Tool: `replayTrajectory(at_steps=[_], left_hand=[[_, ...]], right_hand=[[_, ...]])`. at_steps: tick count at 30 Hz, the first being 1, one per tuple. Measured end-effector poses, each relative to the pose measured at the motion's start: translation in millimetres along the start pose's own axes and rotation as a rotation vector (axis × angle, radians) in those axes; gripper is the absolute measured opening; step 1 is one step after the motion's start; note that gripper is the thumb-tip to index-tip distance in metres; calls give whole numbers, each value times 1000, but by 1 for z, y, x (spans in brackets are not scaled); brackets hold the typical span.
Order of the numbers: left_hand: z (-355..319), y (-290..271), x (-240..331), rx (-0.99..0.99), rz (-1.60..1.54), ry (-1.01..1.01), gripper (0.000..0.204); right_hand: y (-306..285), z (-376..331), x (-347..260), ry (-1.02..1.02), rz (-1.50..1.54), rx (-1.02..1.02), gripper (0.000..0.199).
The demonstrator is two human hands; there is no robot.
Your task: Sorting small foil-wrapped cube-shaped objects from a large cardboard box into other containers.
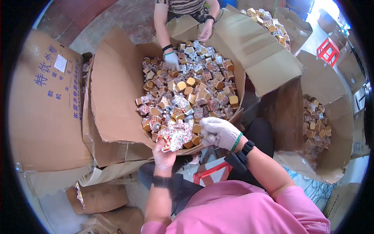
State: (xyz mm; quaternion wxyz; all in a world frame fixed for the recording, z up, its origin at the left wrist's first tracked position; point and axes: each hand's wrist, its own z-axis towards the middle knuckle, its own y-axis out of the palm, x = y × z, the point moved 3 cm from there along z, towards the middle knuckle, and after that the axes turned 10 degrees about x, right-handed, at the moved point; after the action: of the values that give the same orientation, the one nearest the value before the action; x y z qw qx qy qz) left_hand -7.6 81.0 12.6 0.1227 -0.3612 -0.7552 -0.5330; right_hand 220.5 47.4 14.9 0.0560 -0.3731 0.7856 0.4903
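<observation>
My bare left hand (164, 156) grips a crinkled, shiny foil sheet (178, 134) with red and white patterning, at the near edge of the big cardboard box (117, 85). My right hand (221, 133), in a white glove with a green cuff, is just right of the sheet. Its fingers are curled together; whatever they hold, if anything, is hidden. The box is heaped with small gold pieces (181, 85), many in clear or patterned shiny wrapping. Across the box, a person's gloved hand (171, 61) reaches into the heap, while their bare hand (205, 32) is above its far edge.
At the left stands a tall closed carton (50, 105). Another open box (339, 132) on the right holds similar pieces, and more are piled (269, 24) at the far right. Beyond is a red stool (328, 51). Cardboard pieces (97, 197) lie at lower left.
</observation>
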Motion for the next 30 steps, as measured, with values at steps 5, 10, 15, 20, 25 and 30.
replayTrajectory(at_steps=[5, 10, 15, 20, 25, 30], left_hand=[[-8, 20, 2, -89, 279, 72, 53], [-8, 33, 5, -209, 691, 203, 61], [-8, 39, 1, -177, 604, 80, 73], [0, 27, -5, -126, 365, 0, 70], [6, 7, -23, -15, -18, -83, 60], [11, 8, -22, -9, -159, -159, 61]], right_hand=[[2, 8, 8, 197, -41, -77, 40], [10, 11, 11, 190, -353, 147, 43], [22, 3, 14, 197, -152, 128, 43], [31, 0, 21, 127, -76, 206, 41], [33, 21, 14, 20, 323, 70, 29], [2, 47, -9, -404, -315, 250, 27]])
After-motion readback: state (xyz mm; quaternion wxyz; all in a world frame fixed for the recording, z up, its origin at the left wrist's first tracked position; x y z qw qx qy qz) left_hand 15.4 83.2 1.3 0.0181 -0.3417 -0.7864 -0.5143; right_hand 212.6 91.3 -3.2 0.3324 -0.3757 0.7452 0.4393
